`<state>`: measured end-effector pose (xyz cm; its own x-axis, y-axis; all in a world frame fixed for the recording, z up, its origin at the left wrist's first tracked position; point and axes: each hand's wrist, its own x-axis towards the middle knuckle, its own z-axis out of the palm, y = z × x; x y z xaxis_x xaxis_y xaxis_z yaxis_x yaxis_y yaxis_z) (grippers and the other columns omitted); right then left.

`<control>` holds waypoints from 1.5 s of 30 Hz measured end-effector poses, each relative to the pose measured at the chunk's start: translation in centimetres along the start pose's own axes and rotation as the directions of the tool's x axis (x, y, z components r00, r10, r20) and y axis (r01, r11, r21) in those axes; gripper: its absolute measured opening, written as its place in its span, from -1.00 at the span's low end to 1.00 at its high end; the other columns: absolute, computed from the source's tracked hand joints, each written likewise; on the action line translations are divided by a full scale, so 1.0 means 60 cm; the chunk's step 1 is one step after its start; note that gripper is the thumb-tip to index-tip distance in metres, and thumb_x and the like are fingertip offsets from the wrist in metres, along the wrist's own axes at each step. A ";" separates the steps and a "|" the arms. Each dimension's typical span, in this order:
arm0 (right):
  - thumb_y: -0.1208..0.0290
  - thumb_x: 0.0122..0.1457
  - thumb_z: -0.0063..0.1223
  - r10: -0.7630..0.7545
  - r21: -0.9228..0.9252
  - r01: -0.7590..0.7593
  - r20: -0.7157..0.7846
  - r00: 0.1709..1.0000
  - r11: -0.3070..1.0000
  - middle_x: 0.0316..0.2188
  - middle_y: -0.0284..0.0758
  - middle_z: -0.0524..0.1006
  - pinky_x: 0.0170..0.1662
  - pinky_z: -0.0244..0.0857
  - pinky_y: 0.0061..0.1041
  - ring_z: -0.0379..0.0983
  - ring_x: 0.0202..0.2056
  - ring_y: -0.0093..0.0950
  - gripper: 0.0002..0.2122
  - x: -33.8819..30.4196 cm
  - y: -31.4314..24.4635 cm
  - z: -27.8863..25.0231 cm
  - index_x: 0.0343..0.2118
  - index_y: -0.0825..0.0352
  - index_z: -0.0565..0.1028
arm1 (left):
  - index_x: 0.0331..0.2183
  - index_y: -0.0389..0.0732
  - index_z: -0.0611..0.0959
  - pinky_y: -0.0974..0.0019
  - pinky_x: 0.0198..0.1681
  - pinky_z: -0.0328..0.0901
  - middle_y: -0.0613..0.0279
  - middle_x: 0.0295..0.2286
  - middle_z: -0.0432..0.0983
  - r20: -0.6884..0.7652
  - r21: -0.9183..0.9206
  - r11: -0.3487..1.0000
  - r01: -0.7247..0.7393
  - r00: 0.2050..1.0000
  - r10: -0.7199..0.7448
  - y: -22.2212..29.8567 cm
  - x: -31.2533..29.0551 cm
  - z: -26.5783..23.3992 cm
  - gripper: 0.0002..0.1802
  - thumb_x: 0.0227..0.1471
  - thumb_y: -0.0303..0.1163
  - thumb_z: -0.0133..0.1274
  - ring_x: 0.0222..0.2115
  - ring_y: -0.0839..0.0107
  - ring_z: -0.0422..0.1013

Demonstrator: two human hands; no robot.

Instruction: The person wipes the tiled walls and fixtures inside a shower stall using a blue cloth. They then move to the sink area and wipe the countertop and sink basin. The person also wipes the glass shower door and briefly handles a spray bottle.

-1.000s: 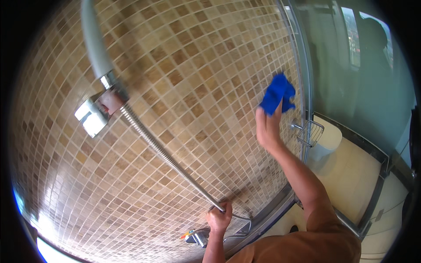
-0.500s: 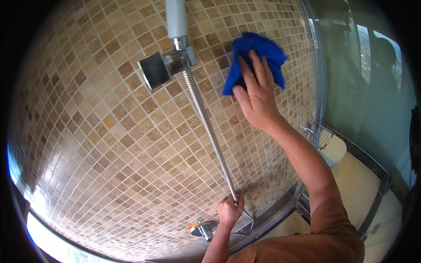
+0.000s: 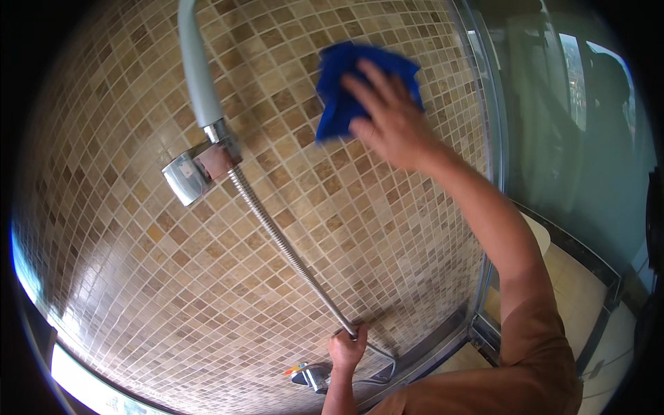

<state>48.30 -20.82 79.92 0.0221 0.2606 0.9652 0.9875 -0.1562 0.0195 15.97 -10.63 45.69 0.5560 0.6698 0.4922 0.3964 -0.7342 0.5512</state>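
Note:
My right hand [image 3: 394, 128] presses a blue cloth [image 3: 335, 104] to the tiled wall [image 3: 277, 235], holding it under outstretched, slightly blurred fingers. Lower down, my left hand [image 3: 347, 349] is wrapped round a ribbed metal shower hose [image 3: 283, 242]. The hose runs taut up to a wall holder [image 3: 190, 176] of chrome, where a hand shower's pale grey handle [image 3: 200, 76] sits; its head lies beyond the top of the picture. Beside my left hand a chrome mixer tap [image 3: 311, 377] with an orange-yellow tag sticks out from the wall.
To the right stands a glass panel [image 3: 546, 138] in a metal frame [image 3: 490, 104], with reflections in it. A white toilet [image 3: 536, 235] shows behind my right arm. A dark ledge [image 3: 443, 346] runs along the wall's foot. Bright light comes in at lower left.
My right hand and the cloth have shifted left and slightly up across the tiles. My left hand still grips the hose. The whole view has turned, so the shower holder appears further left and lower.

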 end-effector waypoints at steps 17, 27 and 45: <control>0.12 0.16 0.25 -0.311 0.195 0.267 0.252 0.916 0.944 0.20 -0.20 0.37 0.23 0.16 -0.17 0.27 0.23 -0.22 -0.34 -0.255 0.021 0.001 0.31 0.16 0.32 | -0.62 -0.21 0.77 0.31 -0.50 0.43 0.26 -0.67 0.63 0.022 -0.285 0.926 0.246 0.968 -0.250 -0.003 -0.003 0.018 -0.70 0.02 -0.24 0.25 -0.63 0.44 0.57; -0.08 0.34 -0.09 -0.538 0.058 0.540 -0.036 0.842 0.840 0.34 -0.21 0.28 0.34 0.09 -0.08 0.29 0.25 -0.10 -0.40 0.102 -0.044 -0.005 0.39 0.03 0.22 | -0.59 -0.32 0.73 0.40 -0.45 0.40 0.26 -0.63 0.62 0.009 -0.400 0.872 0.283 0.952 -0.305 0.038 -0.002 0.019 -0.75 0.08 -0.45 0.18 -0.57 0.56 0.53; -0.01 0.35 -0.13 -0.026 -0.152 -0.003 -0.191 0.981 0.988 0.42 0.12 -0.09 0.44 -0.25 0.05 -0.15 0.40 0.17 -0.29 -0.021 0.340 -0.071 0.41 0.35 0.02 | -0.59 -0.37 0.69 0.33 -0.45 0.41 0.17 -0.62 0.61 0.028 -0.480 0.838 0.259 0.960 -0.280 0.040 0.007 0.026 -0.73 0.10 -0.48 0.13 -0.58 0.43 0.52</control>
<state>67.77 -28.42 80.24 -0.0339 0.0777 0.9964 0.9523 -0.3002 0.0558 18.30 -12.32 46.17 0.4430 0.8452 0.2990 0.1258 -0.3888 0.9127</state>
